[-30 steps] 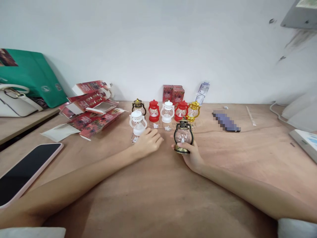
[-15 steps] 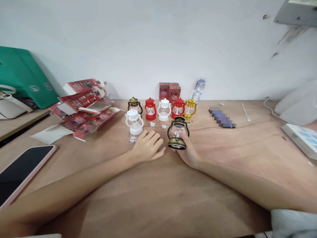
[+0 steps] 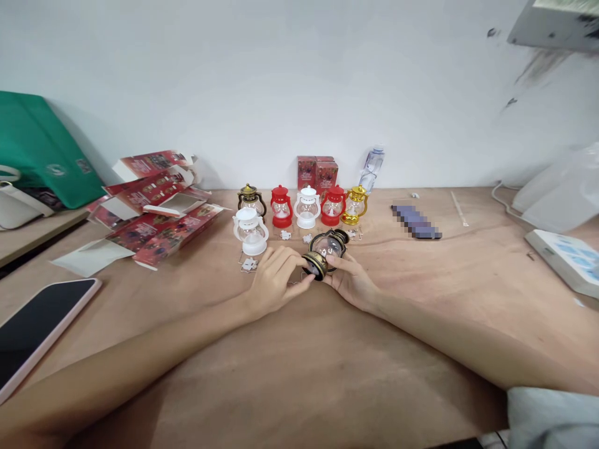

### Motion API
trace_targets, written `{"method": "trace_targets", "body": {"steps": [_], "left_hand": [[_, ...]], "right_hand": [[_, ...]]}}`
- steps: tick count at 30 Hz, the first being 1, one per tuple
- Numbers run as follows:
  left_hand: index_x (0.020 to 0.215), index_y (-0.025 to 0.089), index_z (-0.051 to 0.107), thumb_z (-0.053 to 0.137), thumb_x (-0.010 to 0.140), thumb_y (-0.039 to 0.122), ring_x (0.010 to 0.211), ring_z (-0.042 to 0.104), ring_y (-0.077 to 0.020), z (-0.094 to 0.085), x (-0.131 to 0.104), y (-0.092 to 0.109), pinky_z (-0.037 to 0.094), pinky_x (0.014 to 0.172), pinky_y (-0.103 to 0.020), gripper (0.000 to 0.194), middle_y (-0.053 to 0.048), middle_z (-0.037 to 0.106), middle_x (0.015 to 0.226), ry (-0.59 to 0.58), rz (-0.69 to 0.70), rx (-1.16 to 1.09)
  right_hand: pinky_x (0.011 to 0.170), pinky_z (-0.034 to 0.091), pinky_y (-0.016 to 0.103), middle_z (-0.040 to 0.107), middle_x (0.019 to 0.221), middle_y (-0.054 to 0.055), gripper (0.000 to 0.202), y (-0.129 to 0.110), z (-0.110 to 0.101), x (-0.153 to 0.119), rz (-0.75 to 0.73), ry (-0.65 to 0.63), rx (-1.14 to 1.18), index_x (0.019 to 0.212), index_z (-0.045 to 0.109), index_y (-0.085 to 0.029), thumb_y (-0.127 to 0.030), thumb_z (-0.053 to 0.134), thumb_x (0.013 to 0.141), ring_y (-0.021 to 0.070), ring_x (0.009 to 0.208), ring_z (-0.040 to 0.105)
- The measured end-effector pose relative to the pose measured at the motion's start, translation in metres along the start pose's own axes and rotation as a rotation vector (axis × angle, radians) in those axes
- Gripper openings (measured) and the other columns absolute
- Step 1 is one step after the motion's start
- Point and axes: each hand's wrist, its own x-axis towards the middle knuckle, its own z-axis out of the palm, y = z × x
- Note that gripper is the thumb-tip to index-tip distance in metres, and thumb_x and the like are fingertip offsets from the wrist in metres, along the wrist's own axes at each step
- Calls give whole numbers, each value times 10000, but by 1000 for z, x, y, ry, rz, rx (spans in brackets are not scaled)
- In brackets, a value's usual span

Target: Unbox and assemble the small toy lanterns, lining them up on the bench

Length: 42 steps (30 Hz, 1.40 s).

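A black and gold miniature lantern (image 3: 326,245) lies tilted between my hands, its base turned toward my left hand and its top leaning away to the right. My right hand (image 3: 353,282) is closed around its lower body, thumb on the clear globe. With fingertips and thumb, my left hand (image 3: 278,279) grips the rim of the base. Just beyond stand a white lantern (image 3: 251,232), a bronze lantern (image 3: 248,198), a red lantern (image 3: 281,207), another white lantern (image 3: 307,207), a second red lantern (image 3: 333,206) and a gold lantern (image 3: 356,206). Small white pieces (image 3: 249,264) lie before them.
Flattened red boxes (image 3: 159,212) are piled at left, near a phone (image 3: 44,324) and a green bag (image 3: 51,149). Upright red boxes (image 3: 316,171) and a bottle (image 3: 373,168) stand by the wall. A blurred-out dark object (image 3: 416,222) and a power strip (image 3: 564,259) are at right.
My right hand has tipped the black and gold lantern from nearly upright onto a slant, base to the left. My left hand, apart from it before, now grips its base.
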Motion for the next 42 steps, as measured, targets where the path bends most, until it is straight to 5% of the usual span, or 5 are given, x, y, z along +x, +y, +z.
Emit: {"method": "trace_targets", "body": {"steps": [13,23,33,42], "left_hand": [[823,156,545,486,907,218,755,533,-151,5,-2,2,360,682,-304,120,-35,578,812,-108,-93,-12],[746,172,490,472,849,158,728,509,-138,0,-2,-2,353,688,-294,106,-9,547,764,-100,-199,-118],[661,171,526,565,752,190,771,538,-198,2,-1,-11,297,672,-330,100,-11,586,744,-419,-424,98],[774,174,589,475,924,275,744,516,-165,-1,-2,-7,276,673,-327,214,-18,624,786,-214,-228,101]], "right_hand": [[770,526,317,709,902,-3,227,1,0,0,-17,-25,-12,910,637,-213,-294,717,713,167,843,641],[713,515,254,699,889,-27,197,4,5,4,-174,258,67,855,651,-231,-335,726,705,145,843,602],[722,517,254,714,881,-23,185,1,-3,9,-120,204,59,854,667,-225,-359,698,730,149,837,632],[739,532,286,710,861,-6,212,0,-8,10,-46,109,12,879,655,-212,-366,695,739,166,842,641]]}}
